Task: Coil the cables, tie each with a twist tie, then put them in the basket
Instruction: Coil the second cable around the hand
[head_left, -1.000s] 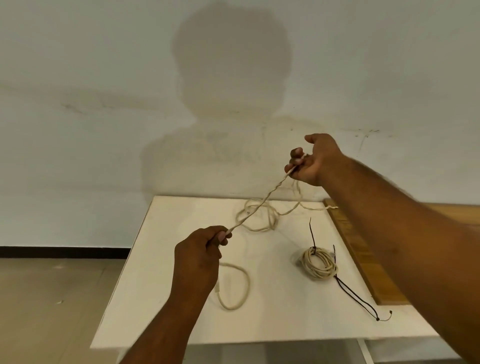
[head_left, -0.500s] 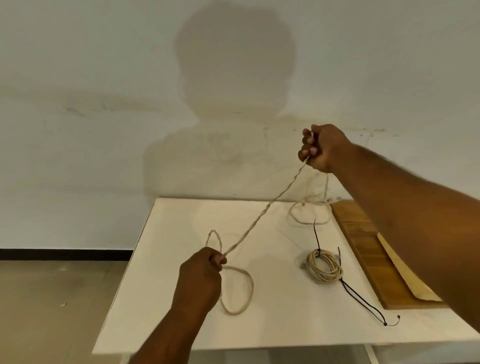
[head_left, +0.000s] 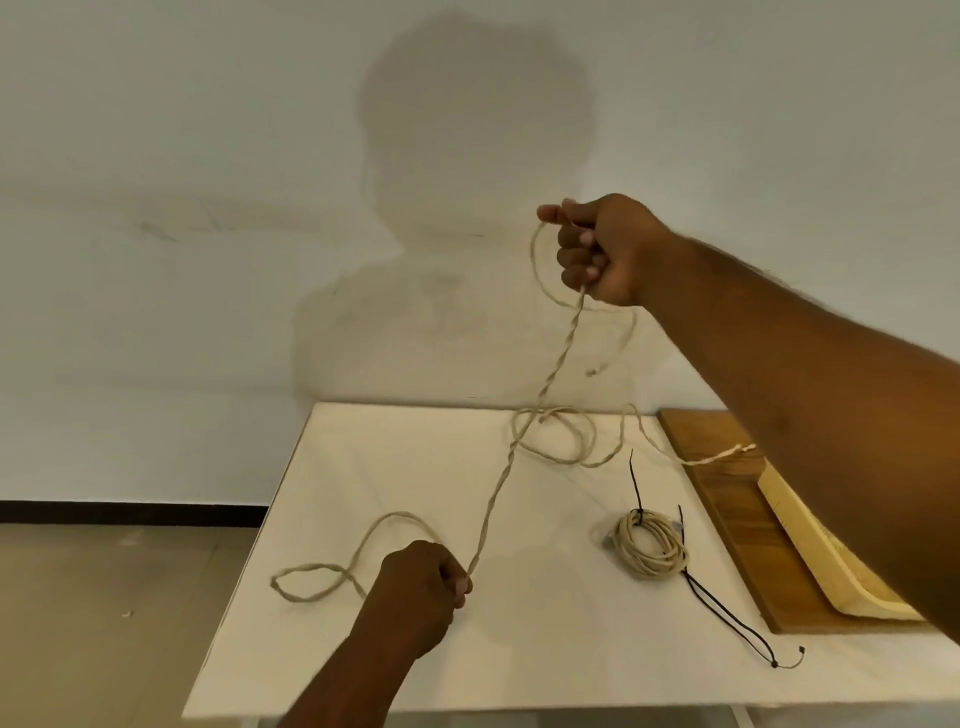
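A long beige twisted cable (head_left: 524, 431) runs taut between my two hands above the white table (head_left: 363, 670). My right hand (head_left: 602, 249) is raised high in front of the wall and grips the cable, with a small loop hanging beside its fingers. My left hand (head_left: 423, 587) is low over the table's front and pinches the cable. Slack loops lie left of that hand and at the table's back. A coiled beige cable (head_left: 649, 543) tied with a black twist tie lies on the table to the right.
A thin black cable (head_left: 727, 621) trails from the coil toward the front right. A wooden board (head_left: 727, 519) lies along the table's right side with a pale woven tray (head_left: 810, 551) on it, partly hidden by my right arm. The wall stands just behind.
My right hand has risen and a small loop now hangs by its fingers. My left hand has dropped toward the table's front, and the slack loop beside it has spread out to the left.
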